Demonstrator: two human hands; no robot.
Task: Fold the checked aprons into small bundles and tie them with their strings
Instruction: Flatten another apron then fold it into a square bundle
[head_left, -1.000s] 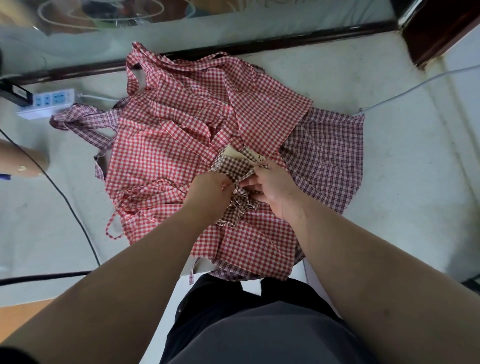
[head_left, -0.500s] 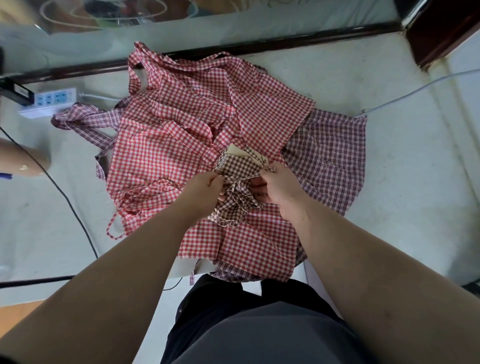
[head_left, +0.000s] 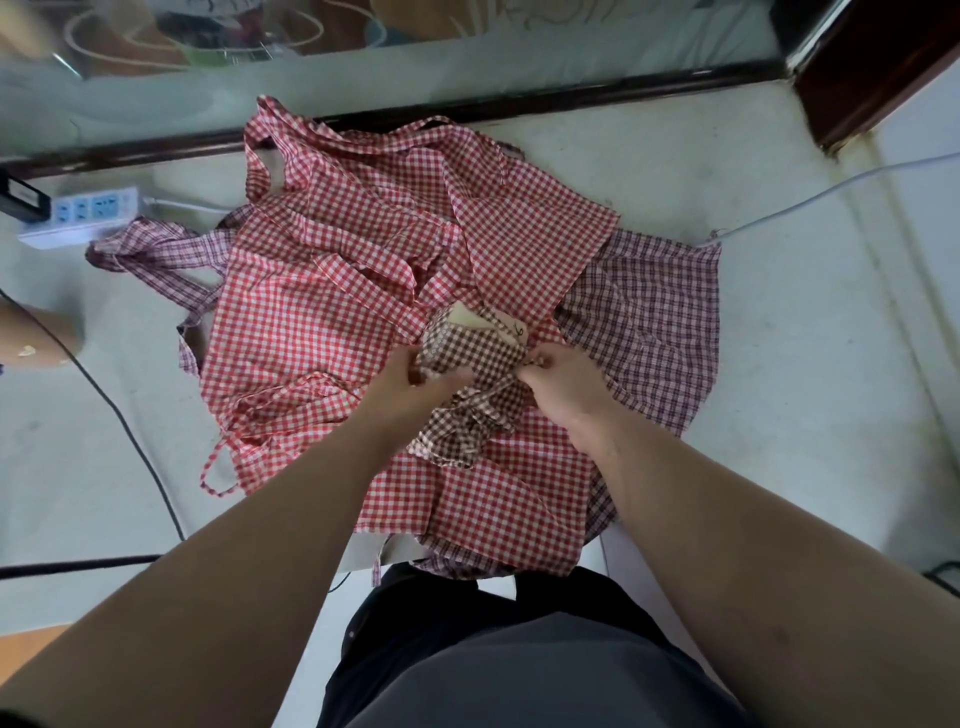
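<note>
Head view: power strip (head_left: 78, 213) near aprons (head_left: 311, 322), bundle (head_left: 470, 349) atop

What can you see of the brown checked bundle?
The brown bundle is a small folded wad of brown-and-white checked cloth, thin cotton by its look. A beige tag peeks out at its far edge. Its strings trail loose toward the person. It lies on the red aprons; the left hand grips its left side, the right hand pinches a string at its right.

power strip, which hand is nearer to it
Left. The left hand grips the brown bundle on the side toward the power strip; the right hand grips its far side.
</note>
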